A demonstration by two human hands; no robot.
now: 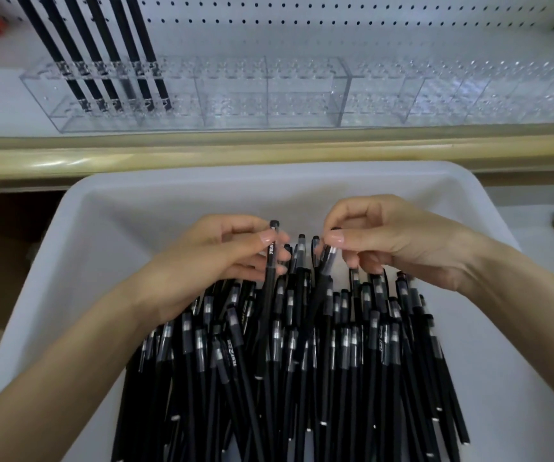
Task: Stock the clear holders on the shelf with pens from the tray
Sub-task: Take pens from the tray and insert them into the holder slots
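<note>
Pens (302,378) crowd tray's (175,208) nearside; left hand (235,253), right hand (398,243) pinch pens.

The pens (352,348) have matt black barrels and clear, shiny plastic caps. The tray (169,201) is smooth, pale plastic — softly satin. The holders (235,95) are glossy transparent plastic; the shelf (202,156) has a glossy tan edge — its back panel (335,15) is perforated matt white.
</note>
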